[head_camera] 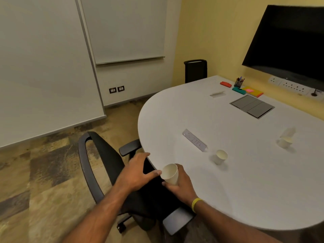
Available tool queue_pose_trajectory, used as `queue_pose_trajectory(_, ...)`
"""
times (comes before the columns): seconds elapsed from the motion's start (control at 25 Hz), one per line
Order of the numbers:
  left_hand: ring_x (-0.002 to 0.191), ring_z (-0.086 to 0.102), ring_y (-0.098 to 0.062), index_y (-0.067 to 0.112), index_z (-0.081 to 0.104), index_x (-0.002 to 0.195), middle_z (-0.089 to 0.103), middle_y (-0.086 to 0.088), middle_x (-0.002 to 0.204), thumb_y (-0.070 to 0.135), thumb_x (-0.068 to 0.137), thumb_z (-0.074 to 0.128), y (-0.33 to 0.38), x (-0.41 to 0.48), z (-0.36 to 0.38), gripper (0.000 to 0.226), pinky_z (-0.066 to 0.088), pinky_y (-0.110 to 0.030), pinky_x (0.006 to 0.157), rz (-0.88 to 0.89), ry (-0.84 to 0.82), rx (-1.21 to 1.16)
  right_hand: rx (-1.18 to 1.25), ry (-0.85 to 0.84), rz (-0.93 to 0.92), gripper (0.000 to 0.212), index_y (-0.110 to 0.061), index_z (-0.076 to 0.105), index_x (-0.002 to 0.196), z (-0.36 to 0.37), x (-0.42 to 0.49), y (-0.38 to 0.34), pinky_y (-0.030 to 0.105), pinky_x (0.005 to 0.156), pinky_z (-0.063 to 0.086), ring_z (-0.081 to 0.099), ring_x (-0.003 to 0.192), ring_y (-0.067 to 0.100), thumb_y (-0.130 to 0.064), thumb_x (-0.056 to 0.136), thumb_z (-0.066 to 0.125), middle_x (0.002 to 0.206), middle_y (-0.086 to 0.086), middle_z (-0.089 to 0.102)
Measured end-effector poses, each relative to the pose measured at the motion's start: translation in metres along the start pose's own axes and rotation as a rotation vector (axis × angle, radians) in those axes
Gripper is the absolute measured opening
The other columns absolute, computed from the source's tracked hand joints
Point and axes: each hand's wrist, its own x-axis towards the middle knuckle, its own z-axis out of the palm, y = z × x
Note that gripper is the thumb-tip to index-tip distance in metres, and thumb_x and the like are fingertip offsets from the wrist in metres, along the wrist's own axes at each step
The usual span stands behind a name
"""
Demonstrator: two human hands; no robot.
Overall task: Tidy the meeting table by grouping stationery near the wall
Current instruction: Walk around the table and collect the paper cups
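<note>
Holding a white paper cup [169, 174] at the near rim of the white surface [245, 181], at about 7 o'clock on it, the right hand [180, 186] is wrapping its grip around the cup's lower half; a yellow band [196, 204] is sitting on that wrist. The left hand [137, 171] is hovering flat and spread, holding nothing, thumb tip just beside the cup's rim, above the black chair [108, 174].

Stationery is lying grouped at 1 o'clock, near the yellow wall [219, 41]: red stapler [225, 84], mesh pen holder [238, 82] with pens, teal item [238, 90], orange-and-yellow pads [253, 91] with a pink note on top. A folded white card [217, 94] is resting just at 8 o'clock of that group.

Elsewhere on the surface:
- clear ruler [195, 140], centre, lying diagonally;
- second paper cup [220, 156], tilted, near the ruler's lower end;
- third paper cup [285, 142] at 3 o'clock, blurred;
- grey cable hatch [252, 106].
</note>
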Motion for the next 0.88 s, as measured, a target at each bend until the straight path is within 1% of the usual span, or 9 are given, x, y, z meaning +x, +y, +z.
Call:
queue_pose_trajectory(0.12, 0.135, 0.039, -0.016, 0.029, 0.035, 0.143, 0.041, 0.004, 0.148, 0.081, 0.072, 0.051, -0.025, 0.009, -0.053, 0.089, 0.039, -0.044, 0.106, 0.118, 0.084, 0.264, 0.024, 0.074, 0.098, 0.068, -0.033, 0.041, 0.118, 0.005, 0.012, -0.017, 0.009, 0.076, 0.042, 0.057, 0.103, 0.010, -0.036, 0.065, 0.085, 0.114, -0.011, 0.058)
queue_pose_trajectory(0.16, 0.137, 0.037, -0.017, 0.029, 0.035, 0.143, 0.040, 0.003, 0.149, 0.083, 0.072, 0.048, -0.035, 0.013, -0.067, 0.090, 0.037, -0.046, 0.107, 0.136, 0.098, 0.321, 0.031, 0.102, 0.131, 0.068, -0.031, 0.041, 0.117, 0.008, 0.018, -0.021, 0.007, 0.073, 0.040, 0.056, 0.102, 0.010, -0.032, 0.066, 0.085, 0.113, -0.010, 0.058)
queue_pose_trajectory(0.24, 0.142, 0.030, -0.019, 0.028, 0.034, 0.145, 0.036, 0.000, 0.153, 0.086, 0.072, 0.041, -0.059, 0.023, -0.089, 0.094, 0.031, -0.046, 0.111, 0.154, 0.114, 0.403, 0.060, 0.168, 0.171, 0.068, -0.028, 0.043, 0.117, 0.020, 0.031, -0.028, 0.013, 0.077, 0.041, 0.057, 0.104, 0.014, -0.029, 0.066, 0.086, 0.115, -0.006, 0.057)
queue_pose_trajectory(0.32, 0.145, 0.026, -0.020, 0.028, 0.032, 0.147, 0.033, -0.001, 0.155, 0.087, 0.072, 0.036, -0.087, 0.037, -0.111, 0.096, 0.028, -0.046, 0.114, 0.179, 0.112, 0.478, 0.070, 0.242, 0.196, 0.071, -0.025, 0.046, 0.118, 0.040, 0.052, -0.033, 0.025, 0.087, 0.045, 0.056, 0.108, 0.017, -0.033, 0.062, 0.087, 0.118, -0.001, 0.056)
queue_pose_trajectory(0.4, 0.146, 0.024, -0.021, 0.029, 0.030, 0.148, 0.030, -0.002, 0.157, 0.089, 0.071, 0.032, -0.113, 0.057, -0.132, 0.097, 0.025, -0.047, 0.115, 0.200, 0.089, 0.527, 0.097, 0.299, 0.235, 0.071, -0.026, 0.048, 0.118, 0.062, 0.075, -0.038, 0.031, 0.091, 0.047, 0.056, 0.107, 0.017, -0.036, 0.059, 0.088, 0.118, 0.000, 0.056)
queue_pose_trajectory(0.52, 0.148, 0.020, -0.021, 0.031, 0.027, 0.149, 0.027, -0.002, 0.159, 0.094, 0.068, 0.024, -0.155, 0.091, -0.167, 0.103, 0.022, -0.048, 0.117, 0.202, 0.078, 0.535, 0.143, 0.361, 0.266, 0.071, -0.027, 0.048, 0.116, 0.100, 0.114, -0.049, 0.033, 0.089, 0.049, 0.059, 0.104, 0.017, -0.036, 0.059, 0.089, 0.115, -0.002, 0.059)
queue_pose_trajectory(0.64, 0.149, 0.016, -0.020, 0.033, 0.022, 0.150, 0.021, -0.001, 0.161, 0.096, 0.066, 0.017, -0.190, 0.121, -0.200, 0.105, 0.018, -0.047, 0.118, 0.213, 0.004, 0.584, 0.188, 0.406, 0.335, 0.070, -0.028, 0.046, 0.116, 0.129, 0.148, -0.063, 0.031, 0.085, 0.048, 0.059, 0.103, 0.018, -0.031, 0.061, 0.089, 0.113, -0.003, 0.060)
queue_pose_trajectory(0.76, 0.148, 0.016, -0.020, 0.033, 0.023, 0.150, 0.023, 0.000, 0.160, 0.094, 0.068, 0.020, -0.224, 0.159, -0.238, 0.103, 0.017, -0.047, 0.118, 0.212, 0.000, 0.573, 0.206, 0.411, 0.374, 0.070, -0.025, 0.045, 0.119, 0.157, 0.182, -0.084, 0.027, 0.084, 0.044, 0.058, 0.103, 0.020, -0.024, 0.064, 0.089, 0.113, -0.002, 0.059)
queue_pose_trajectory(0.88, 0.148, 0.018, -0.020, 0.031, 0.026, 0.150, 0.025, 0.000, 0.159, 0.093, 0.071, 0.022, -0.257, 0.201, -0.270, 0.101, 0.017, -0.047, 0.117, 0.229, -0.009, 0.567, 0.208, 0.426, 0.404, 0.072, -0.023, 0.045, 0.122, 0.182, 0.213, -0.104, 0.027, 0.085, 0.044, 0.058, 0.105, 0.020, -0.022, 0.065, 0.089, 0.113, -0.003, 0.059)
